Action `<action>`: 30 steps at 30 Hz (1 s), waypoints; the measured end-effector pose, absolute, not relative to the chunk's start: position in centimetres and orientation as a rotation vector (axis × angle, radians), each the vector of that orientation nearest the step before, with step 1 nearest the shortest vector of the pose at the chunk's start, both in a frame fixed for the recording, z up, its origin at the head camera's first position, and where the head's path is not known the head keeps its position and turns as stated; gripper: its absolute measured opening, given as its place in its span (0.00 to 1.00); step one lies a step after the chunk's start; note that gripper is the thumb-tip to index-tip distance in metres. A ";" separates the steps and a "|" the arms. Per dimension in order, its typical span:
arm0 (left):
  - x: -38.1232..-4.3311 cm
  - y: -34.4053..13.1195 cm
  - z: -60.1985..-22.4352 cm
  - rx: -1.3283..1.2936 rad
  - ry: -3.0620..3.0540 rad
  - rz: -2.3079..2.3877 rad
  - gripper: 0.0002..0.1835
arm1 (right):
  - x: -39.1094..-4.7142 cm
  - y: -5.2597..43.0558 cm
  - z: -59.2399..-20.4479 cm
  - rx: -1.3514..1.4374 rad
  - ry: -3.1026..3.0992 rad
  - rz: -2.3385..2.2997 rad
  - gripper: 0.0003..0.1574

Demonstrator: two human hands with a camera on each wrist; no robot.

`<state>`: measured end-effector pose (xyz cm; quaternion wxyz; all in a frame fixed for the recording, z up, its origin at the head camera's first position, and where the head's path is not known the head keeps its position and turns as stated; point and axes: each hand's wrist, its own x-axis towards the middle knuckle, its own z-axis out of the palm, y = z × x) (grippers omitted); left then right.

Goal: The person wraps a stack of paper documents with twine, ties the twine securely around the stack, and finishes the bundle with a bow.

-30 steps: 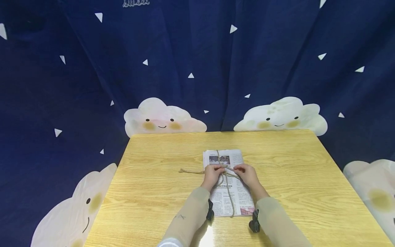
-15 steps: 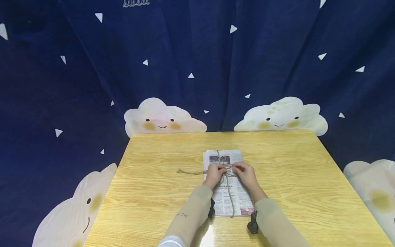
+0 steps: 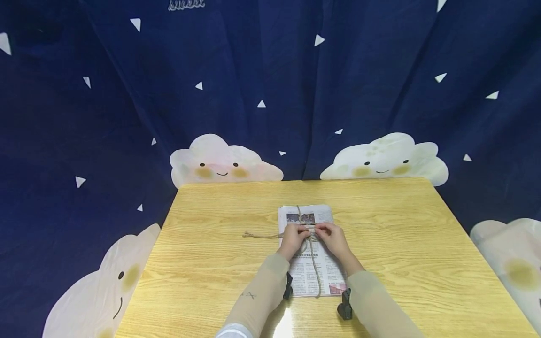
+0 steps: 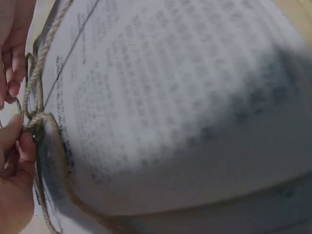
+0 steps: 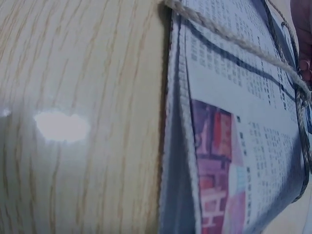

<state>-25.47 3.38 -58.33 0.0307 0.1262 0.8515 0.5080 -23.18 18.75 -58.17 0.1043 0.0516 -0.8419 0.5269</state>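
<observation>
A stack of folded newspapers (image 3: 302, 277) lies on the table, with beige twine (image 3: 314, 265) crossing it lengthwise and sideways. Near the crossing, my left hand (image 3: 292, 240) pinches the twine between thumb and fingers. From the other side my right hand (image 3: 335, 240) pinches a strand, its fingertips close to the left ones. In the left wrist view, both hands work beside a twine knot (image 4: 36, 122), partly cut off by the frame edge. The right wrist view shows the twine (image 5: 234, 41) running from the paper's near edge to the knot.
A loose twine end (image 3: 253, 234) reaches left past the stack onto the wooden table (image 3: 211, 211). Behind stands a dark blue curtain (image 3: 270, 61) with white triangles and clouds. Small black cameras (image 3: 345, 304) sit at both wrists.
My right hand has moved slightly left, closer to my left hand, and the loop of twine between them looks smaller. The left hand has shifted slightly right; the newspapers stay in place.
</observation>
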 end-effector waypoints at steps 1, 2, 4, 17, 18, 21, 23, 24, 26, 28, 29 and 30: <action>-25.4 3.2 -58.5 0.429 2.639 1.588 0.09 | -23.2 18.7 -58.2 0.122 -2.488 1.590 0.07; -25.3 3.1 -58.7 0.456 2.647 1.619 0.09 | -23.2 18.7 -58.2 0.087 -2.486 1.642 0.07; -25.3 2.8 -59.2 0.501 2.670 1.680 0.10 | -23.3 18.7 -58.4 0.010 -2.461 1.753 0.08; -25.6 -0.7 -57.6 0.366 3.033 1.243 0.06 | -23.4 18.7 -58.5 -0.199 -2.383 1.951 0.10; -25.6 -0.9 -57.5 0.352 3.038 1.165 0.06 | -23.4 18.7 -58.5 -0.208 -2.384 1.956 0.10; -25.8 -1.4 -57.3 0.420 3.067 0.959 0.04 | -23.4 18.7 -58.6 -0.225 -2.375 1.981 0.11; -26.0 -1.5 -56.9 0.460 3.067 0.823 0.03 | -23.4 18.7 -58.6 -0.233 -2.367 1.995 0.11; -26.0 -1.6 -56.6 0.477 3.066 0.762 0.02 | -23.4 18.7 -58.6 -0.235 -2.364 2.001 0.11; -26.4 -1.6 -55.9 0.470 3.033 0.657 0.04 | -23.4 18.7 -58.6 -0.230 -2.362 2.018 0.11; -27.2 -1.9 -56.0 0.477 3.015 0.642 0.06 | -23.4 18.7 -58.6 -0.235 -2.360 2.038 0.12; -28.1 -2.0 -56.6 0.468 2.995 0.657 0.06 | -23.4 18.7 -58.6 -0.240 -2.364 2.046 0.12; -28.3 -2.0 -56.5 0.464 2.985 0.683 0.06 | -23.4 18.7 -58.6 -0.242 -2.361 2.056 0.12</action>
